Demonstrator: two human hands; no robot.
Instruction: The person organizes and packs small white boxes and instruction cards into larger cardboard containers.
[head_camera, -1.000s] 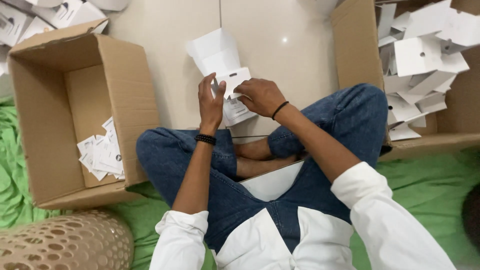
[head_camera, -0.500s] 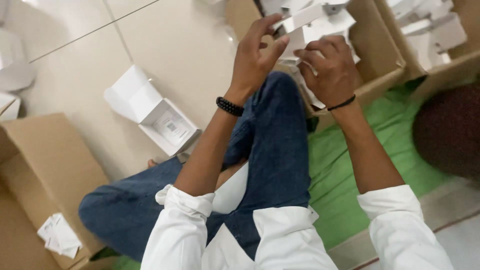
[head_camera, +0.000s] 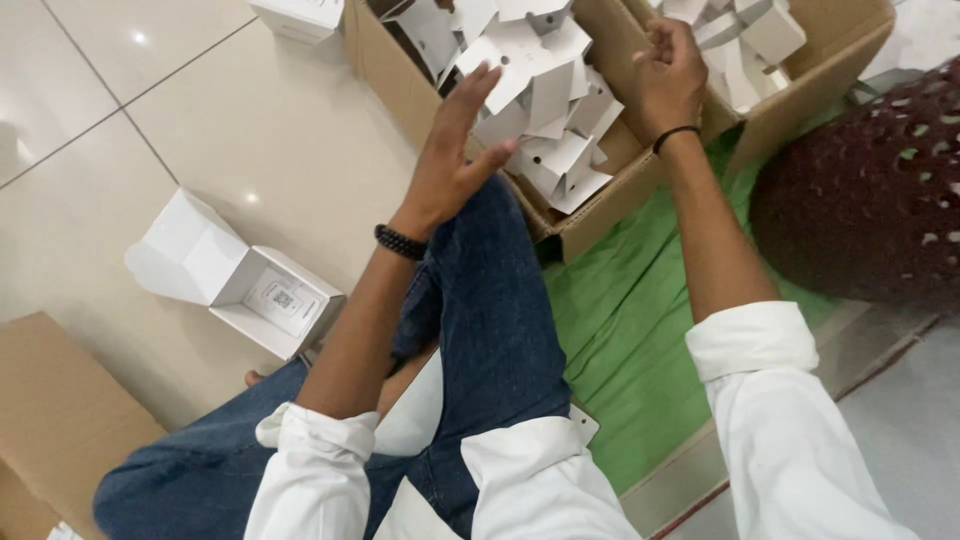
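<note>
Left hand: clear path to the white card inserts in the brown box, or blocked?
Probably yes. The left hand hovers open at the cardboard box edge, right beside the white card inserts; the box is open-topped and nothing lies between them. The right hand is further along.

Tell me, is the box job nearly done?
Not nearly. Done: one white box lies open on the floor by the knee. In hand: both hands are at the carton, the left hand open over it, the right hand reaching among the pieces. Left: a heap of flat white cutouts fills that carton.
</note>
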